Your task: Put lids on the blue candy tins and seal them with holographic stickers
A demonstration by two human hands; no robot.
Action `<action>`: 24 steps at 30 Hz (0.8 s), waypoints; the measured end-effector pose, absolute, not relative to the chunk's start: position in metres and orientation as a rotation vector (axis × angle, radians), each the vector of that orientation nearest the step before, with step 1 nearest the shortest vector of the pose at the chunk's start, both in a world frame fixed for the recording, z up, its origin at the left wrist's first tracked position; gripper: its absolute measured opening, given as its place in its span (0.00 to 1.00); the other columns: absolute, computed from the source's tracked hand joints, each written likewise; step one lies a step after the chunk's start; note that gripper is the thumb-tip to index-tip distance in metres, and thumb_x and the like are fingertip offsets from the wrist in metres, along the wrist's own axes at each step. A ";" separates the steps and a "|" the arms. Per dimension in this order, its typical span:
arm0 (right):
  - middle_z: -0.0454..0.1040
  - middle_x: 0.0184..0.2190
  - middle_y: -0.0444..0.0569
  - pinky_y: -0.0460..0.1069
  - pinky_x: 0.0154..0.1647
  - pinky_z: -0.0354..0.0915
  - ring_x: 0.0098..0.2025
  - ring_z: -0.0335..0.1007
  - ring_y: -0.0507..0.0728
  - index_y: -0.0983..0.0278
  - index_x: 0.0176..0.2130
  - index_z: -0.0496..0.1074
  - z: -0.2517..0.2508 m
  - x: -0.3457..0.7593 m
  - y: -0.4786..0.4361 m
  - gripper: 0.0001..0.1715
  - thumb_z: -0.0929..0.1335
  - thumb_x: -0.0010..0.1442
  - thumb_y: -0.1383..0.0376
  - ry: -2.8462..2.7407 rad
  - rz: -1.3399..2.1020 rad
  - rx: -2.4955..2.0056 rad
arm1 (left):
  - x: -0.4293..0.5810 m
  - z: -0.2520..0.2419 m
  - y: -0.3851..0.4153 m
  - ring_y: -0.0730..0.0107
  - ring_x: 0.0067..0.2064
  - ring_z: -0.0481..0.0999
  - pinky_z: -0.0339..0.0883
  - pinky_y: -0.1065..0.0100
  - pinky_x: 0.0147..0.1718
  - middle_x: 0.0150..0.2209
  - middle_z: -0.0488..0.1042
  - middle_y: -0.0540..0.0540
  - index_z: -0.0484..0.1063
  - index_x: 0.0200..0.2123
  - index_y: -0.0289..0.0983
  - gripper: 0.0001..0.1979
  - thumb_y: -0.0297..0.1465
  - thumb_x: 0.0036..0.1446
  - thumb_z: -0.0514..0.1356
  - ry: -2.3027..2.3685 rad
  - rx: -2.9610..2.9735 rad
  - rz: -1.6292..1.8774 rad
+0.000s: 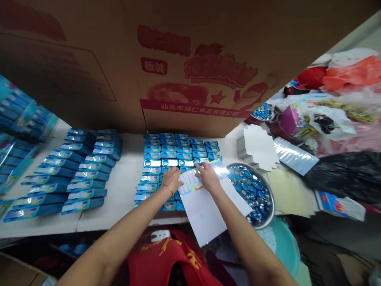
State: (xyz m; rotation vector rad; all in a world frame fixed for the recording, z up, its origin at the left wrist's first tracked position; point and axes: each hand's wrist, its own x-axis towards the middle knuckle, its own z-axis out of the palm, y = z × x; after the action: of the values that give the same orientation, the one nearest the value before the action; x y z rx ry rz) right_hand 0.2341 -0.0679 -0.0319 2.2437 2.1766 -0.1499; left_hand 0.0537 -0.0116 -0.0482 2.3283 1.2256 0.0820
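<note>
Rows of small blue boxes (168, 149) with shiny tops stand close together on the white table. Over their middle rows is my left hand (172, 180), its fingers bent together beside the sheet's left edge; what they grip, if anything, is too small to make out. My right hand (208, 178) grips the upper part of a white sheet of stickers (205, 214), thumb and fingers closed on it. Shiny strips show along the sheet's top, and its lower part hangs past the table edge. Some boxes are hidden under the sheet and my hands.
A large cardboard carton (184, 95) walls off the back. Blue packs (86, 174) stand in two columns at left. To the right are a metal bowl (269, 198) of small blue-and-silver pieces, stacked white cards (258, 145), a shiny sheet (294, 155) and a turquoise basin (287, 242).
</note>
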 end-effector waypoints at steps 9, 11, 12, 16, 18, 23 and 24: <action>0.65 0.47 0.52 0.50 0.42 0.58 0.42 0.59 0.56 0.62 0.45 0.68 -0.059 0.259 -0.078 0.17 0.56 0.60 0.69 2.422 -0.112 2.027 | 0.060 -0.049 -0.021 0.62 0.44 0.61 0.52 0.64 0.41 0.40 0.64 0.48 0.67 0.39 0.42 0.16 0.35 0.43 0.62 1.335 2.240 0.104; 0.64 0.47 0.51 0.50 0.42 0.58 0.41 0.59 0.56 0.62 0.41 0.69 -0.051 0.260 -0.084 0.16 0.56 0.60 0.68 2.426 -0.090 2.058 | 0.060 -0.049 -0.022 0.62 0.45 0.61 0.52 0.64 0.41 0.40 0.64 0.48 0.67 0.38 0.42 0.16 0.35 0.43 0.62 1.345 2.226 0.113; 0.64 0.47 0.51 0.50 0.42 0.58 0.42 0.59 0.56 0.62 0.42 0.69 -0.045 0.260 -0.085 0.15 0.57 0.60 0.67 2.424 -0.078 2.074 | 0.060 -0.048 -0.022 0.62 0.45 0.60 0.52 0.64 0.41 0.39 0.64 0.48 0.66 0.38 0.42 0.16 0.35 0.43 0.62 1.350 2.221 0.119; 0.62 0.49 0.52 0.52 0.43 0.57 0.46 0.57 0.58 0.61 0.52 0.61 -0.033 0.259 -0.076 0.21 0.59 0.59 0.63 2.366 -0.045 2.100 | 0.060 -0.048 -0.025 0.62 0.44 0.61 0.52 0.64 0.39 0.40 0.64 0.48 0.66 0.38 0.43 0.16 0.34 0.43 0.62 1.360 2.220 0.149; 0.63 0.49 0.53 0.52 0.43 0.57 0.46 0.57 0.58 0.60 0.52 0.61 -0.037 0.261 -0.071 0.21 0.59 0.59 0.63 2.353 -0.085 2.040 | 0.061 -0.048 -0.027 0.63 0.44 0.60 0.52 0.65 0.39 0.40 0.63 0.49 0.65 0.38 0.43 0.16 0.33 0.43 0.62 1.363 2.228 0.168; 0.65 0.48 0.53 0.51 0.44 0.57 0.46 0.58 0.57 0.63 0.49 0.65 -0.058 0.262 -0.078 0.18 0.57 0.60 0.67 2.438 -0.162 1.947 | 0.061 -0.048 -0.030 0.63 0.45 0.60 0.52 0.65 0.40 0.41 0.63 0.49 0.65 0.39 0.43 0.15 0.33 0.45 0.61 1.367 2.215 0.179; 0.65 0.47 0.53 0.51 0.45 0.58 0.46 0.58 0.57 0.63 0.47 0.66 -0.056 0.260 -0.082 0.17 0.58 0.59 0.68 2.452 -0.168 1.971 | 0.061 -0.047 -0.030 0.63 0.45 0.60 0.52 0.65 0.40 0.42 0.63 0.49 0.65 0.39 0.43 0.15 0.34 0.45 0.61 1.367 2.207 0.172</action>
State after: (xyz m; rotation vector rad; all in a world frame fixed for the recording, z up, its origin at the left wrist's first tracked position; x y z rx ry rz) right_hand 0.2605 -0.0821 -0.0564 1.9707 2.4519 -0.1685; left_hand 0.0605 -0.0305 -0.0474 2.2070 1.3669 0.1723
